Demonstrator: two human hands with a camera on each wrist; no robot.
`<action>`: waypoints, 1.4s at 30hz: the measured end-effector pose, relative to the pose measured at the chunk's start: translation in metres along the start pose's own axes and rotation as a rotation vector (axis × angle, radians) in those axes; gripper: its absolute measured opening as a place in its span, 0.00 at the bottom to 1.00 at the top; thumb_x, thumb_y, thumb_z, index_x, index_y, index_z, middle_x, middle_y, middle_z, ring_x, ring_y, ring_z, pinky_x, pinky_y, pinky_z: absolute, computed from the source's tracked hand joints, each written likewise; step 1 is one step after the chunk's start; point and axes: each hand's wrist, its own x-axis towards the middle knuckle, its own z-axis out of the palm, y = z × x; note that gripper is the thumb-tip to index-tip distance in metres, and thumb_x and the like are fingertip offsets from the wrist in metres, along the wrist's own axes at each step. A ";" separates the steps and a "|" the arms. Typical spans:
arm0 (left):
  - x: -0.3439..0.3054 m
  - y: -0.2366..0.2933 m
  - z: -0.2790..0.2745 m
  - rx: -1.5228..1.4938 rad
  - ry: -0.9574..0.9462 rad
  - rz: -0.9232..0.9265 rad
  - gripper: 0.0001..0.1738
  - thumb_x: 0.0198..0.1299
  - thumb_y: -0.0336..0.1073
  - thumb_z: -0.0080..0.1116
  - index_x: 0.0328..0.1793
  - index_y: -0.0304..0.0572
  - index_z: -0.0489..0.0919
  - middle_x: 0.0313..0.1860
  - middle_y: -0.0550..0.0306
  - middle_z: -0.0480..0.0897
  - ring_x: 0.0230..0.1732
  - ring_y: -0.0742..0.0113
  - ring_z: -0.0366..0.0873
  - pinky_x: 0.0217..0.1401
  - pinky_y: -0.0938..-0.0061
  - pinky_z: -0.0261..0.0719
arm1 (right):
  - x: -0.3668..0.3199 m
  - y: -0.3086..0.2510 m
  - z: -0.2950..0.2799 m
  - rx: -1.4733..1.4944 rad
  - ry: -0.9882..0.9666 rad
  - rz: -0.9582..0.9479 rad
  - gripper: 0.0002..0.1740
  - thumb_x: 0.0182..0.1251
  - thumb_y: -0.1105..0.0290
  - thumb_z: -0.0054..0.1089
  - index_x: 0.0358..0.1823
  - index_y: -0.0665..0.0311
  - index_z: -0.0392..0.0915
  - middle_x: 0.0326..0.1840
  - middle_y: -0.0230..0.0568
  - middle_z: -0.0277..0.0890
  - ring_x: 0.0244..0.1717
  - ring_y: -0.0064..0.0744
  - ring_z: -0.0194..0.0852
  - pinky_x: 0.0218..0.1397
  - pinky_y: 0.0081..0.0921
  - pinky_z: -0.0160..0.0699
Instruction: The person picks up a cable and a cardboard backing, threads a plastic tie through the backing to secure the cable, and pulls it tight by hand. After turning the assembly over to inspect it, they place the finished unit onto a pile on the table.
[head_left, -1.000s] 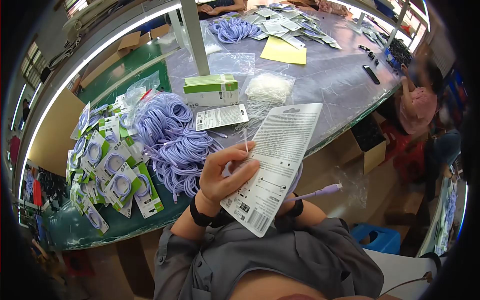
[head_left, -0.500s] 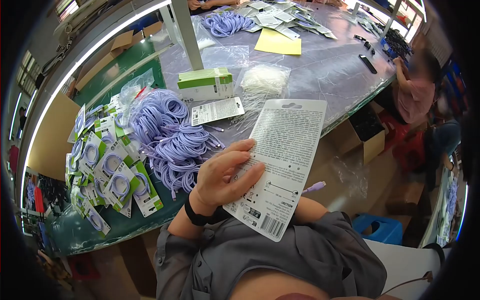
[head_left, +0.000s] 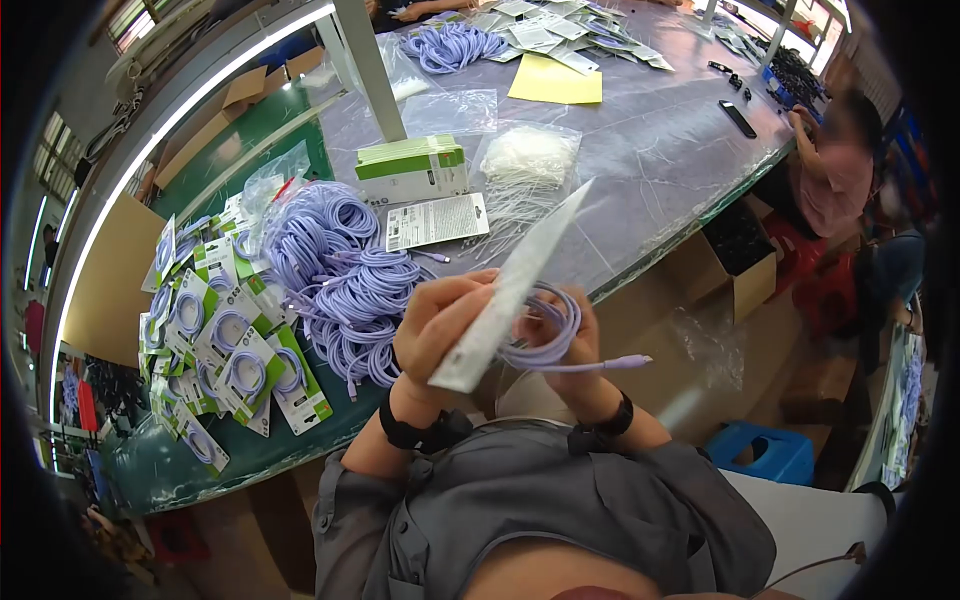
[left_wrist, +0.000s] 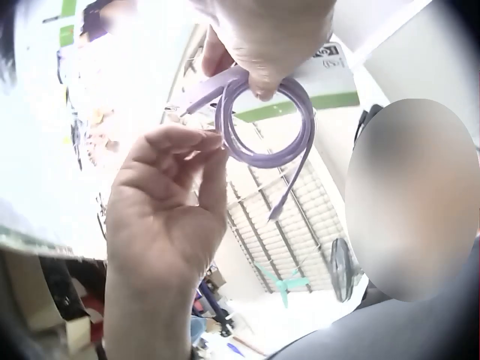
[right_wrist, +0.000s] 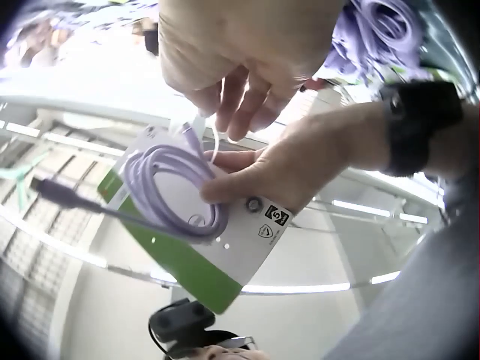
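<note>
Left hand grip clamped on backing card; right hand grip pinches purple cable coil against it. Probably best: keep loops flat, card steady.

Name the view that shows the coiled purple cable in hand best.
Right wrist: the coiled cable lies nearly whole against the card's face. Left wrist shows the coil partly behind the right hand. Head shows it half hidden by the card.

The coiled cable lies against the card, before the desk, where packed cards lie left of a cable heap.
</note>
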 end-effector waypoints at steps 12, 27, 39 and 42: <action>-0.035 -0.006 0.030 -0.667 0.361 -0.979 0.14 0.64 0.27 0.53 0.55 0.31 0.71 0.47 0.53 0.78 0.48 0.69 0.78 0.49 0.71 0.83 | 0.041 -0.018 0.025 -1.223 -0.226 -0.711 0.10 0.55 0.83 0.62 0.39 0.68 0.74 0.34 0.44 0.79 0.30 0.37 0.79 0.33 0.25 0.78; -0.050 -0.020 0.031 -0.787 0.454 -1.033 0.18 0.65 0.28 0.52 0.61 0.39 0.67 0.55 0.56 0.74 0.53 0.68 0.75 0.55 0.66 0.80 | 0.038 -0.029 0.028 -1.373 -0.231 -0.272 0.06 0.56 0.81 0.58 0.34 0.67 0.74 0.29 0.44 0.75 0.30 0.42 0.77 0.33 0.30 0.75; -0.051 -0.030 0.031 -0.620 0.390 -0.873 0.16 0.65 0.25 0.51 0.58 0.35 0.68 0.54 0.52 0.75 0.52 0.66 0.76 0.54 0.69 0.81 | 0.042 -0.031 0.024 -1.226 -0.239 -0.073 0.05 0.52 0.82 0.62 0.31 0.69 0.78 0.27 0.40 0.77 0.27 0.27 0.76 0.33 0.22 0.74; -0.059 -0.034 0.029 -0.590 0.360 -0.881 0.15 0.64 0.24 0.52 0.57 0.34 0.69 0.53 0.51 0.76 0.51 0.65 0.77 0.53 0.69 0.81 | 0.043 -0.030 0.021 -1.189 -0.243 -0.040 0.04 0.52 0.81 0.62 0.31 0.69 0.78 0.27 0.39 0.77 0.28 0.26 0.76 0.33 0.22 0.74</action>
